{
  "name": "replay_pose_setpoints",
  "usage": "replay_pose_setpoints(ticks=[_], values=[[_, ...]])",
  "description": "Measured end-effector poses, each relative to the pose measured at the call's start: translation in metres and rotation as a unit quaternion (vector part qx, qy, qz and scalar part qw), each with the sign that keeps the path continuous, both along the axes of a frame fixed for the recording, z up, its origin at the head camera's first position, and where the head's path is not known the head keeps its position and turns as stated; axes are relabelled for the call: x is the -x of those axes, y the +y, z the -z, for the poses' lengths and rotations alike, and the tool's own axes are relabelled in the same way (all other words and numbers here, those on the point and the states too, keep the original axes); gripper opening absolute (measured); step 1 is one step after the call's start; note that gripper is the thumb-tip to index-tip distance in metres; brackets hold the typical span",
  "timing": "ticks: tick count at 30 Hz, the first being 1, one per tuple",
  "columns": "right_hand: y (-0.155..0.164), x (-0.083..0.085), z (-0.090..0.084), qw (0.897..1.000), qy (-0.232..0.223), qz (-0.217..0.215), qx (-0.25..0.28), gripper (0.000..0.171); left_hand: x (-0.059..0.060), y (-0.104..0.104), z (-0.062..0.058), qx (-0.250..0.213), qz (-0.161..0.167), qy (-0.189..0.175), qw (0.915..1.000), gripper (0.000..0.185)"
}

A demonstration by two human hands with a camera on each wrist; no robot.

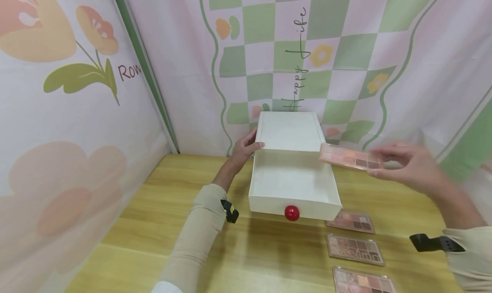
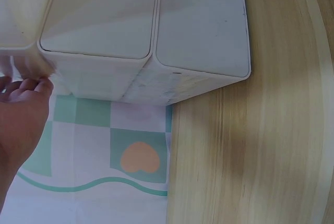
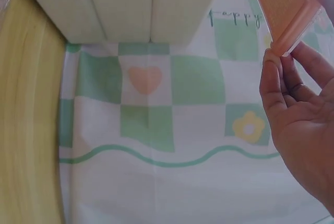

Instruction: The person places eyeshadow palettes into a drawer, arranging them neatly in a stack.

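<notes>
A white drawer box [image 1: 289,130] is seen standing on a wooden table [image 1: 161,207], backed against a checked cloth wall. Its drawer [image 1: 294,180] is pulled out towards the viewer, with one red knob [image 1: 291,212] on the front.

The left hand [image 1: 244,150] is laid against the box's left side, fingers curled around its upper edge; in the left wrist view only the knuckles are shown at the frame's left edge, the fingertips being hidden by the box.

One eyeshadow palette [image 1: 350,156] is held in the air just above the drawer's right rim, pinched by the fingers and thumb of the right hand [image 1: 411,167]. In the right wrist view only a pink corner of it is seen (the rest is cut off at the top).

Three more palettes are counted on the table to the right of the drawer: the nearest palette [image 1: 350,221] partly hidden under the drawer's front corner, the middle palette [image 1: 354,249] lying fully in view, the lowest palette [image 1: 363,281] cut off by the bottom edge.

Bare tabletop is left in front of the drawer and to its left.
</notes>
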State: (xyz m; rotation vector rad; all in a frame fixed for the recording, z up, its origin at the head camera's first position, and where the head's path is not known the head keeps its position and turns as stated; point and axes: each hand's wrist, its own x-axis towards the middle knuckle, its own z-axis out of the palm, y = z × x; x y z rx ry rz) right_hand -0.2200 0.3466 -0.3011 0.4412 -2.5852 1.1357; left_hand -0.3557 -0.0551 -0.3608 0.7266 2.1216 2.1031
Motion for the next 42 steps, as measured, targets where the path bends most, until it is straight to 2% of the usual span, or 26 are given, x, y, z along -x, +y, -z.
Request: replay_pose_setpoints(ticks=[3,11,17,22,34,42], values=[[-0.009,-0.001,-0.002,0.999,0.02,-0.025,-0.002,0.05,0.0,0.001,0.0,-0.006,0.003,0.001,1.0,0.077],[-0.031,-0.003,-0.004,0.995,0.042,-0.027,-0.082,0.051,-0.003,0.0,-0.002,-0.007,0.003,0.003,1.0,0.076],[-0.052,-0.001,-0.001,0.989,0.086,-0.094,-0.072,0.05,-0.004,0.001,-0.003,-0.002,-0.003,-0.002,1.0,0.076],[-0.066,0.001,0.001,0.986,0.104,-0.104,-0.074,0.048,-0.004,0.001,-0.002,-0.005,-0.008,-0.004,0.9999,0.077],[-0.097,0.004,-0.002,0.983,0.073,-0.115,-0.12,0.044,-0.003,0.001,-0.002,-0.003,-0.01,0.005,0.9999,0.075],[-0.116,0.009,0.002,0.978,0.05,-0.156,-0.127,0.039,-0.002,0.001,0.0,-0.004,-0.009,0.001,0.9999,0.076]])
